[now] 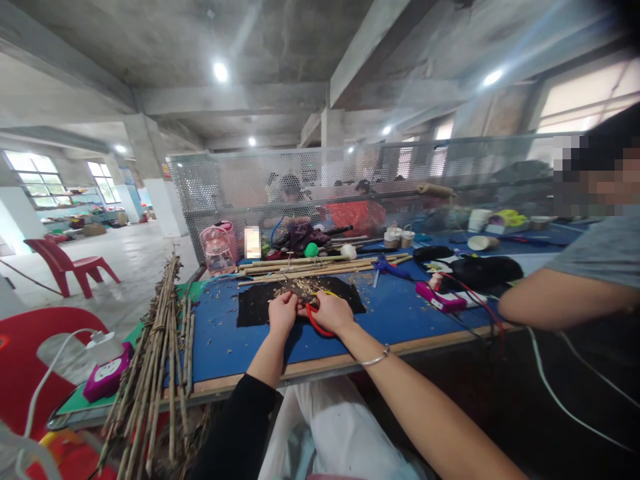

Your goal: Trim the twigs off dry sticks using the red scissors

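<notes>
My right hand [334, 312] is closed around a pair of shears [324, 328] with red loop handles. Their dark blades point left and away, over a black cloth [253, 308] on the blue tabletop. Close beside the blades, my left hand [283, 312] has its fingertips pinched together; what they hold is too small to make out. Pale plant clippings [324, 285] lie scattered on the cloth around the blades. Just beyond them, several long peeled sticks [345, 267] lie across the table.
A bundle of dry stalks [156, 333] leans over the table's left end, near a purple power strip [107, 377]. A blue glue gun [393, 268] and another purple power strip [440, 297] lie right. A perforated metal screen [240, 193] stands behind. A person's arm [565, 300] rests at right.
</notes>
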`<state>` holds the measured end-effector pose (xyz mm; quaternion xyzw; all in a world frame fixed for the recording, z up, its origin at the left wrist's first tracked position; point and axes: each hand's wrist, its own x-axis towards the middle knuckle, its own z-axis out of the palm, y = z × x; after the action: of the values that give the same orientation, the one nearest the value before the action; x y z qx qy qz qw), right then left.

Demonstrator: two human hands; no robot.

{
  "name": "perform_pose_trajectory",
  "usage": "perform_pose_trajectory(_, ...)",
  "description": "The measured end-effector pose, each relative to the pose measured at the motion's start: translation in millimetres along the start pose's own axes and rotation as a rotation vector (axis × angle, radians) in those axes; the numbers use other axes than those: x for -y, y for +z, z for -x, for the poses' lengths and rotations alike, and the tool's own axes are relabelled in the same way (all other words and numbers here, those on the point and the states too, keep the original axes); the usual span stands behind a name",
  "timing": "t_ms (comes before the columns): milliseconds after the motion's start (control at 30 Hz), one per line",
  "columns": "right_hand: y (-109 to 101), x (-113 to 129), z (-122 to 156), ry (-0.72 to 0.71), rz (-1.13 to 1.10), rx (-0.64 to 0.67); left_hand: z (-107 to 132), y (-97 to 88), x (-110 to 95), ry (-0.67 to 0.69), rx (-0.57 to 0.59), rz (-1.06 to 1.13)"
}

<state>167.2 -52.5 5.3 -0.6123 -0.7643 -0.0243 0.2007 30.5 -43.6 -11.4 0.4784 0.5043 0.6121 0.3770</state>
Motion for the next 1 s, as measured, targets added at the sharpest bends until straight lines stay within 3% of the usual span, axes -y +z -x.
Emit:
perform_pose_trajectory(100,-0.8,1.4,0.4,0.009,-0.002,0.02,-1.0,-3.5,2.0,0.008,0.022,-0.091)
perform_pose_trajectory(200,-1.6,2.6,0.9,0.014,-0.019,0.036,-2.3,-5.1,3.1,0.02,-0.05,-0.171)
perform_pose_trajectory(333,-1.0,2.6,1.9,0.032,-0.034,0.031,-6.2,-2.2,5.9,-0.046,-0.128,-0.043)
perform_pose_trajectory(533,1.5,-0.7,0.2,-0.058,-0.057,-0.056,-4.8,4.0,-0.6,-0.181,-0.033,0.269)
perform_pose_trajectory(800,-0.8,-1.5,-0.7,-0.113,-0.043,-0.117,1.2,5.2,-8.1,-0.171,0.026,0.354)
perform_pose_trajectory(1000,-4.1,0.1,-0.4,-0.075,-0.062,-0.046,0.2,4.8,-6.5,-0.141,0.062,0.321)
